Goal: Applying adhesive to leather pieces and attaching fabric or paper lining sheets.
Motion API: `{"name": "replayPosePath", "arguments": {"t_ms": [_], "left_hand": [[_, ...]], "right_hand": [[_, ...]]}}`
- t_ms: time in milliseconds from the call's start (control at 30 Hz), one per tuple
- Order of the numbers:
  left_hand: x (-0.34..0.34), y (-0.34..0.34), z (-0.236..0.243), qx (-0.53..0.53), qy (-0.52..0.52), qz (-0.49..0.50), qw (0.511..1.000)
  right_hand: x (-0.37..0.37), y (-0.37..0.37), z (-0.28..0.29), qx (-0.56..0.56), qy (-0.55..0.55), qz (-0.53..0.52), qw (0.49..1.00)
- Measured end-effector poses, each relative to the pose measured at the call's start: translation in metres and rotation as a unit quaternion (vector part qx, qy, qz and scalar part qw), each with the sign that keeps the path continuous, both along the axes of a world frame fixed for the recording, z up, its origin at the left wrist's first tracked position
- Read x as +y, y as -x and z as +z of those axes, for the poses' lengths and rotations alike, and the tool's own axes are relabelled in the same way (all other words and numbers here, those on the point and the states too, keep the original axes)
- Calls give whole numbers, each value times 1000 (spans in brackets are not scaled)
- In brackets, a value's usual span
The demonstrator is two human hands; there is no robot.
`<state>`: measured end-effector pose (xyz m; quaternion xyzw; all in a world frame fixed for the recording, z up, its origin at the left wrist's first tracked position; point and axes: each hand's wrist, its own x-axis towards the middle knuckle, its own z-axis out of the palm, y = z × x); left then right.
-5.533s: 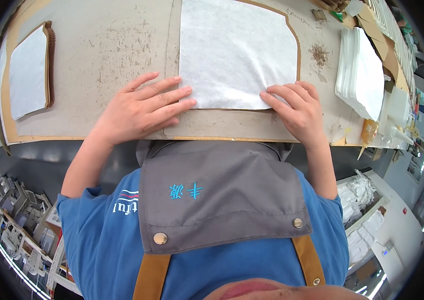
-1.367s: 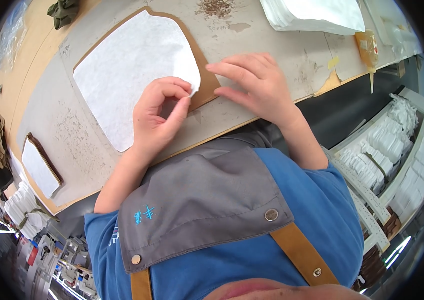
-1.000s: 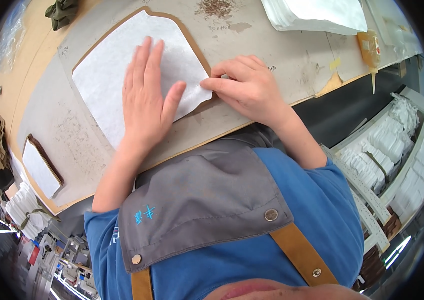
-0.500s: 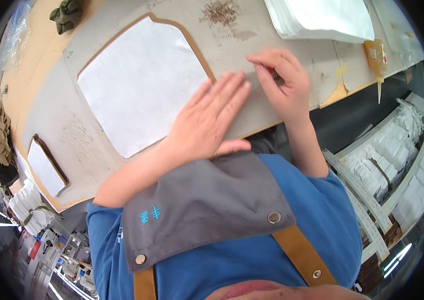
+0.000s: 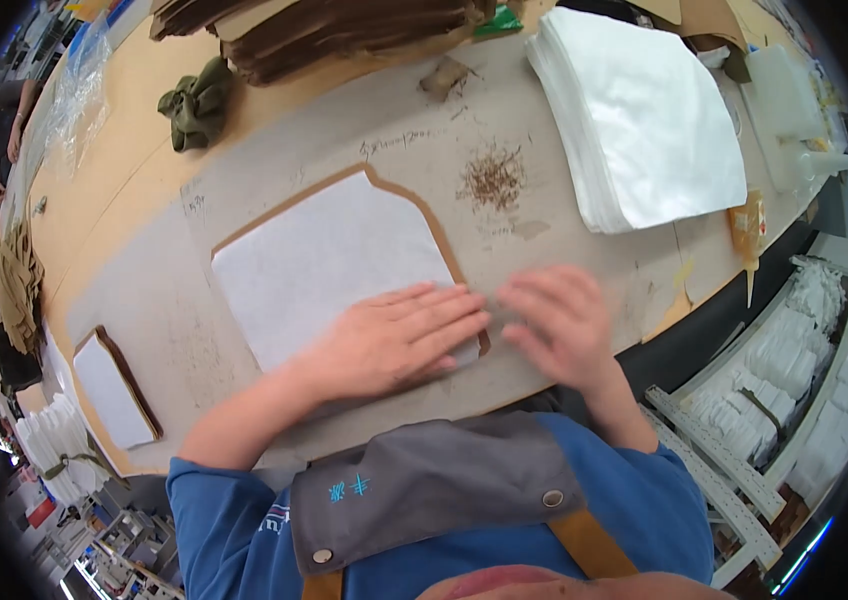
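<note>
A white sheet-like panel lies flat on the table, over a slightly larger brown piece whose border shows along its top and right edges. My left hand rests palm down across the panel's lower right part, fingers stretched toward its right edge. Just right of that edge hovers my right hand, blurred, with a gap between thumb and fingers and nothing visible in it. The panel's lower edge is partly hidden under my left hand and forearm.
Stacked white sheets stand at the back right, near an amber glue bottle. Brown pieces are piled at the back, with a green cloth bundle before them. A smaller white-topped stack lies left; brown scraps lie beyond the panel.
The view has tilted up, showing more of the table's far side. My left hand lies further onto the panel's lower right. My right hand's fingers have parted from a near pinch.
</note>
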<state>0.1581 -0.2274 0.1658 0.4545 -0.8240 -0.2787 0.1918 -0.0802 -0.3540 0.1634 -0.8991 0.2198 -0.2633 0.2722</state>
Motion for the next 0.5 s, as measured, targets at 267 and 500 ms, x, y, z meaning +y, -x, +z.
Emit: {"name": "replayPosePath", "arguments": {"t_ms": [267,500], "left_hand": [[-20,-54,1,-133,-5,13,991],[-18,-91,1,-223,63,198,952]], "right_hand": [[0,-14,4,119,67,146,980],[0,-18,3,101,40,143,984]]}}
